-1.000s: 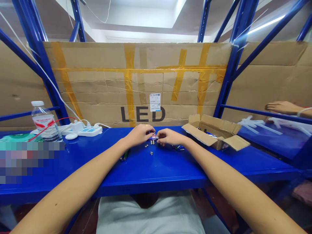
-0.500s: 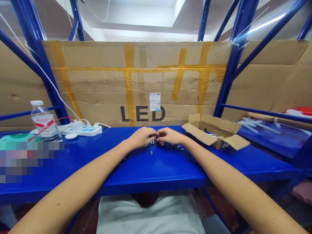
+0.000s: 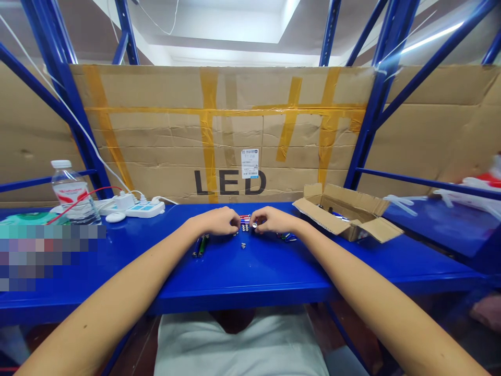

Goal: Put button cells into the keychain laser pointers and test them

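My right hand (image 3: 266,220) is closed around a small dark flashlight tube (image 3: 254,225), its silver round end facing me. My left hand (image 3: 225,221) is a little way to the left, fingers curled down together at the table beside a small silver piece (image 3: 235,234); whether they grip it is hidden. Between the hands lie small silver button cells (image 3: 245,228) in short stacks, with red tubes (image 3: 245,218) behind them. Nearer me is another silver piece (image 3: 243,245). Dark and green tubes (image 3: 199,246) lie by my left wrist, and coloured metal clips (image 3: 287,237) beside my right wrist.
An opened cardboard box (image 3: 344,214) with some items inside stands at the right on the blue table (image 3: 250,274). At the left are a water bottle (image 3: 74,196) and a white power strip (image 3: 144,209) with cables. A large cardboard sheet (image 3: 168,141) closes off the back.
My hands have moved apart from each other; the left went left, and the tube stays in the right. The red tubes and the dark and green tubes now show.
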Tool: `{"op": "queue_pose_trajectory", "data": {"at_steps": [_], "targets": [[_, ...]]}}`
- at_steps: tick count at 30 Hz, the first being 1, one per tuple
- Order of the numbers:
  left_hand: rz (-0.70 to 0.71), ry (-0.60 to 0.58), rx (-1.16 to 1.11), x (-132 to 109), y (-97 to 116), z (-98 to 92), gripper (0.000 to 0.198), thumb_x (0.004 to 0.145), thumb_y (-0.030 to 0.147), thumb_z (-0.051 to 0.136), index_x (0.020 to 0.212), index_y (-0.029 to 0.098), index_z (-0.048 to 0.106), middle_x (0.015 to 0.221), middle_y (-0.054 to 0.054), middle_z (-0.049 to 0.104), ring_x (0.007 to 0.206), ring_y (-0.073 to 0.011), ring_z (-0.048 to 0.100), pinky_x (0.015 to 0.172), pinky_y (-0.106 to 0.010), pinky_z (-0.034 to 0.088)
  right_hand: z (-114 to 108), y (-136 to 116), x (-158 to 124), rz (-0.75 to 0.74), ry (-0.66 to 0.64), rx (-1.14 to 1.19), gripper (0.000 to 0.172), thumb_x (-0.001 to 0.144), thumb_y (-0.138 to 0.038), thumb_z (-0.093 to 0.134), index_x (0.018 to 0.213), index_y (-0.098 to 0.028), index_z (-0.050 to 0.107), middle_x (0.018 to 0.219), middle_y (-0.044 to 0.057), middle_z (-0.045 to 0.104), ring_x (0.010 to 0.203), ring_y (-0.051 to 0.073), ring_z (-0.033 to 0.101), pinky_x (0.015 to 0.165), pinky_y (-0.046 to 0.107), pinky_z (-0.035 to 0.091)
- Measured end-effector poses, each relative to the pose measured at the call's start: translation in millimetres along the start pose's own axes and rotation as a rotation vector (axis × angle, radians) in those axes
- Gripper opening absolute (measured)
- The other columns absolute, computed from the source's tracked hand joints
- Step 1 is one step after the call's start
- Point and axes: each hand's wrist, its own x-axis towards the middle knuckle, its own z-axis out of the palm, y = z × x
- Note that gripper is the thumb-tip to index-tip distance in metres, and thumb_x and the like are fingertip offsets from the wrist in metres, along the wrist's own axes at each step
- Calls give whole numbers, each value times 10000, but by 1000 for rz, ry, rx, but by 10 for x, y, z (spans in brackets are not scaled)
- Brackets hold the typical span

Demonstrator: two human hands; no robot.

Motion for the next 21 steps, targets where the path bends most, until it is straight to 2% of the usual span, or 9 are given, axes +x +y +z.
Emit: {"op": "queue_pose_trajectory", "data": {"at_steps": [2, 7, 12, 18, 21], "targets": [[-31, -48, 7, -3, 10, 6, 209, 770, 225, 562, 879, 218, 741, 864, -29, 742, 709, -158, 622, 622, -238, 401, 2, -12, -2, 12, 4, -18, 223, 638, -103, 592, 834, -177, 665, 713, -20, 642, 660, 132, 573, 633, 249, 449], [-61, -70, 44, 5, 62, 22, 194, 773, 255, 587, 895, 217, 732, 888, -45, 736, 733, -176, 622, 615, -248, 392, 5, -4, -8, 10, 9, -36, 204, 648, -110, 589, 830, -174, 656, 711, -18, 640, 663, 133, 573, 625, 245, 441], [-40, -76, 57, 32, 43, 63, 157, 752, 193, 558, 830, 185, 694, 787, -44, 704, 659, -162, 590, 569, -246, 370, 6, 16, -2, -1, 10, -67, 212, 655, -110, 584, 844, -175, 654, 718, -16, 639, 670, 133, 579, 632, 245, 444], [-47, -88, -14, 47, -7, 105, 115, 729, 199, 554, 781, 176, 654, 715, -22, 665, 598, -146, 553, 541, -243, 368, 0, 34, 5, -2, 4, -66, 210, 665, -123, 590, 861, -175, 644, 724, -14, 639, 660, 134, 579, 625, 249, 450], [28, 9, 32, 48, -2, 92, 103, 755, 198, 556, 774, 176, 655, 736, -30, 675, 635, -153, 572, 572, -250, 376, 0, 48, 8, -3, 0, -47, 202, 669, -117, 582, 857, -173, 627, 731, -8, 641, 660, 135, 585, 628, 251, 461]]}}
